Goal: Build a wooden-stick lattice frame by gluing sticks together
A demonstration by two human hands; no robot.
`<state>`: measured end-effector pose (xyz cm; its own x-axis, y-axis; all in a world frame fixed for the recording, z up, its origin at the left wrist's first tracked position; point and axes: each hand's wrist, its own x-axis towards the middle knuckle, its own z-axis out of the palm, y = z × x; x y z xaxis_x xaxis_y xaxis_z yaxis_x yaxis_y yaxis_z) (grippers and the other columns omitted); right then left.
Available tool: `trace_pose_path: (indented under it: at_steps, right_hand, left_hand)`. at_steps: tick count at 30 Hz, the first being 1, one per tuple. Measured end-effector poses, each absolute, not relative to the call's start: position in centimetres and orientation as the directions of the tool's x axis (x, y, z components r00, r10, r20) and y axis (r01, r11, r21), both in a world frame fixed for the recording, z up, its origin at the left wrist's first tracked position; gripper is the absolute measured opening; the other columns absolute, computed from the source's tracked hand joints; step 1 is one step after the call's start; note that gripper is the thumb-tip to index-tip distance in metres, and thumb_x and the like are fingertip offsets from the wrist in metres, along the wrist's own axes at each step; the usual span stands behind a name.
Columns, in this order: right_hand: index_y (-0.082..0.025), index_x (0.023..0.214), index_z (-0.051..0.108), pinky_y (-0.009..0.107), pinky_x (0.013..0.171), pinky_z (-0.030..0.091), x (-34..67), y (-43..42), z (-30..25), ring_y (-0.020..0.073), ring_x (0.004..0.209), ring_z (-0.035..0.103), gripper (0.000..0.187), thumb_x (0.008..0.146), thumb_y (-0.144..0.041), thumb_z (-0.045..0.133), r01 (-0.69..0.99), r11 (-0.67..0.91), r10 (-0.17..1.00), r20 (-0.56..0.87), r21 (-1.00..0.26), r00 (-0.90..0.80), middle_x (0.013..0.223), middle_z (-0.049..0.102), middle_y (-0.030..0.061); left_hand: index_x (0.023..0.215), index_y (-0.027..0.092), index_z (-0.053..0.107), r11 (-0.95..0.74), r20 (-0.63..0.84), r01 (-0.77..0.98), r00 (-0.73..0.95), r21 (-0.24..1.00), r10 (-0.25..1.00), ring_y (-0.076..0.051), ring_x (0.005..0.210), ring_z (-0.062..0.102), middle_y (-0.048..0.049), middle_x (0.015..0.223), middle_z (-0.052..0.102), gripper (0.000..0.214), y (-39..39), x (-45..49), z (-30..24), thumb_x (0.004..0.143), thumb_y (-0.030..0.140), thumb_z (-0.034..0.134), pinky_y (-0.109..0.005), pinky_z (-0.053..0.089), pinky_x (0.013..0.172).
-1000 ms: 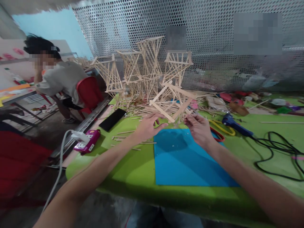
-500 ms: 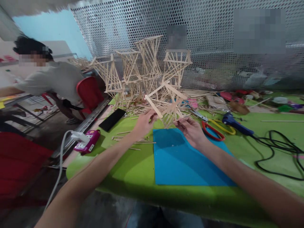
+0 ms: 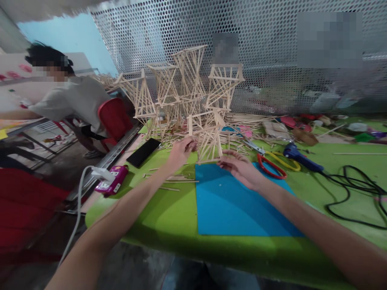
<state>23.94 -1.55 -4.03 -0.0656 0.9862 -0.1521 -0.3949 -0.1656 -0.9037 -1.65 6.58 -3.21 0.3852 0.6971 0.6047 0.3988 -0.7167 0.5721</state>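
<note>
A small frame of thin wooden sticks (image 3: 211, 146), with flat sticks at its top, stands tilted over the far edge of a blue sheet (image 3: 242, 209). At the frame's left side, my left hand (image 3: 183, 150) is closed, its fingertips pinched against the sticks. My right hand (image 3: 241, 168) grips the lower right corner between thumb and fingers. Behind it rise several taller stick towers (image 3: 190, 74) of crossed sticks. Loose sticks (image 3: 173, 177) lie by my left forearm.
Red and yellow-handled scissors (image 3: 272, 167) and a blue glue gun (image 3: 302, 158) with a black cord lie rightward. A black phone (image 3: 143, 152) and purple power strip (image 3: 112, 180) are leftward. A person (image 3: 78, 96) sits at another table. Perforated metal mesh (image 3: 266, 48) stands behind.
The stick frame has turned and come down, its flat sticks now farther from me and its crossed sticks facing me. Both hands have shifted slightly with it.
</note>
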Motion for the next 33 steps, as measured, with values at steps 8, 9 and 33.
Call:
trace_pose_path:
  at_steps: [8,9,33]
  right_hand:
    - [-0.023,0.127,0.052,0.032,0.075,0.064,24.6,-2.3,-3.2,0.0197,0.081,0.076,0.056,0.084,-0.033,0.085,-0.008,-0.19,0.965,-0.185,-0.982,-0.184,0.094,0.081,0.0062]
    - [-0.024,0.129,0.051,0.032,0.073,0.064,24.8,-2.3,-3.1,0.0199,0.08,0.076,0.056,0.085,-0.035,0.085,0.044,-0.177,0.962,-0.182,-0.983,-0.204,0.095,0.081,0.0065]
    - [-0.023,0.103,0.077,0.033,0.067,0.052,26.6,-0.4,-4.0,0.0203,0.076,0.062,0.025,0.086,-0.042,0.077,0.381,0.334,0.928,0.371,-0.862,0.028,0.095,0.074,0.0067]
  left_hand:
    - [0.089,0.018,0.067,-0.642,0.508,0.273,0.427,0.716,0.748,-0.016,0.073,0.073,-0.0046,0.083,0.076,0.029,7.3,-1.3,-4.7,0.105,0.037,0.054,-0.028,0.061,0.073]
    - [0.088,0.018,0.067,-0.636,0.499,0.269,0.433,0.723,0.751,-0.016,0.073,0.073,-0.0052,0.084,0.076,0.028,7.4,-1.3,-4.9,0.104,0.037,0.055,-0.028,0.061,0.073]
    - [0.09,0.014,0.076,-0.614,0.452,0.346,0.445,0.709,0.773,-0.02,0.077,0.078,-0.0102,0.084,0.08,0.025,6.3,-0.8,-3.4,0.102,0.029,0.06,-0.033,0.064,0.077]
